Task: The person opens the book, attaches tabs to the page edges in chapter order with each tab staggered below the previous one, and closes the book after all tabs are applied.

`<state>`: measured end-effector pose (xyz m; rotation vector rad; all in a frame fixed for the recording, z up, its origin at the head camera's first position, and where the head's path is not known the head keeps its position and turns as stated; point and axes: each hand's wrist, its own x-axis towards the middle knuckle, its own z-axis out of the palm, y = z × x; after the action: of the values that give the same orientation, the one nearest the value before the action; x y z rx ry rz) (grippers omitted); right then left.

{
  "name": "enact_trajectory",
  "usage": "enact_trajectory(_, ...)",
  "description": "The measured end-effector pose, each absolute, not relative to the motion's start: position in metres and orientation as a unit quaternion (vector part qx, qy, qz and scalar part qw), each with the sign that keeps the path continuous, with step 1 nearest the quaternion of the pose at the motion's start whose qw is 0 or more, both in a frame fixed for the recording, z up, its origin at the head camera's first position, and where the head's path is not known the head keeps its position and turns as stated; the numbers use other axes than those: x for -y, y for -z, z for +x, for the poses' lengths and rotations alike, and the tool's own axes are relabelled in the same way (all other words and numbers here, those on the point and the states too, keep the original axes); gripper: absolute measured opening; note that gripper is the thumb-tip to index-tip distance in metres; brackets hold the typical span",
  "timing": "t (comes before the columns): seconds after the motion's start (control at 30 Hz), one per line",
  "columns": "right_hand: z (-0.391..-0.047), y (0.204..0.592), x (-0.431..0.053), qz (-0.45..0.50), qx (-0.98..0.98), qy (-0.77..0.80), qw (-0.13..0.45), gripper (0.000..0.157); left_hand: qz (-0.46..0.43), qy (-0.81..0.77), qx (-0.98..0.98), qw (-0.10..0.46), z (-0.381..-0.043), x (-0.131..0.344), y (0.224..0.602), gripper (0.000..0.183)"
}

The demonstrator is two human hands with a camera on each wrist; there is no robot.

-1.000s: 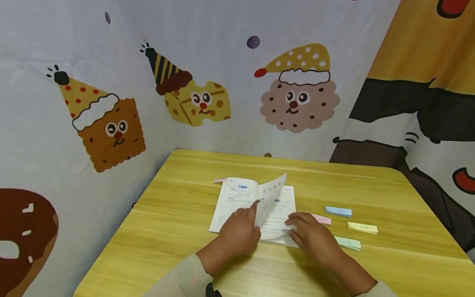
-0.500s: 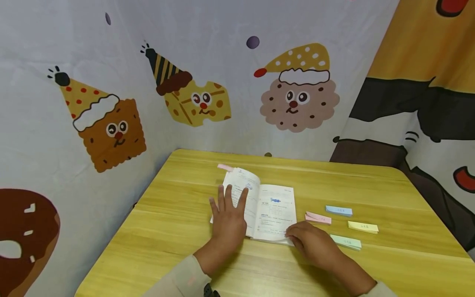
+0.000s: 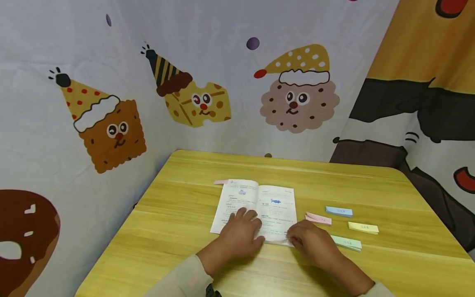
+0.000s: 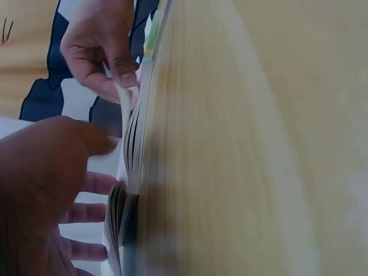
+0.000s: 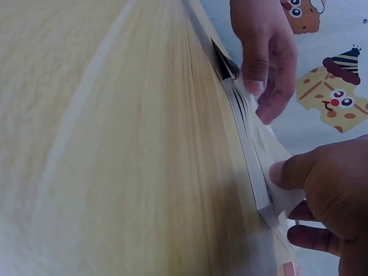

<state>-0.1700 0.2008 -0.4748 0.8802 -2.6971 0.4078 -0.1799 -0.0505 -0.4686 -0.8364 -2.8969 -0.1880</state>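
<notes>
An open book with printed pages lies on the table in the head view, a pink sticky tab poking out at its top left. My left hand rests low on the left page near the fold, fingers spread loosely. At the lower right corner, my right hand pinches a page. The right wrist view shows that page lifted from the stack, thumb on top and fingers behind. Page edges fan out in the left wrist view, where the left thumb is apart from the paper.
Right of the book lie small sticky note strips: pink, blue, yellow and green, each with handwriting. The wooden table backs onto a cartoon-printed cloth.
A raised leaf was turned over to the left. My left hand pressed the left page flat with spread fingers, then slid down toward the fold. The right hand closed on the lower right corner.
</notes>
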Motion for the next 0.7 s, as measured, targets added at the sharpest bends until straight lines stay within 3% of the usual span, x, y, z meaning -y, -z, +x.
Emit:
enact_trajectory(0.1, -0.1715, 0.4738, -0.2002, 0.306, 0.928, -0.148, 0.154, 0.022, -0.271, 0.063, 0.959, 0.056, -0.1801, 0.0473, 0.4681, 0.040)
enact_trajectory(0.23, -0.1726, 0.4722, -0.1991, 0.307, 0.920, -0.159, 0.184, 0.020, -0.268, 0.054, 0.960, 0.053, -0.1813, 0.0462, 0.4687, 0.030)
enact_trajectory(0.43, -0.1697, 0.4706, -0.2009, 0.258, 0.925, -0.185, 0.208, 0.070, -0.257, 0.060, 0.962, 0.065, -0.1823, 0.0468, 0.4703, 0.028)
enact_trajectory(0.5, -0.1705, 0.4716, -0.2022, 0.275, 0.920, -0.185, 0.207, 0.064, -0.246, 0.076, 0.963, 0.084, -0.1825, 0.0467, 0.4690, 0.038)
enact_trajectory(0.63, -0.1713, 0.4758, -0.2049, 0.334, 0.909, -0.162, 0.188, 0.031, -0.193, 0.137, 0.963, 0.130, -0.1832, 0.0469, 0.4662, 0.062)
enact_trajectory(0.7, -0.1702, 0.4781, -0.2056, 0.348, 0.909, -0.154, 0.171, 0.023, -0.161, 0.173, 0.959, 0.157, -0.1835, 0.0482, 0.4658, 0.071)
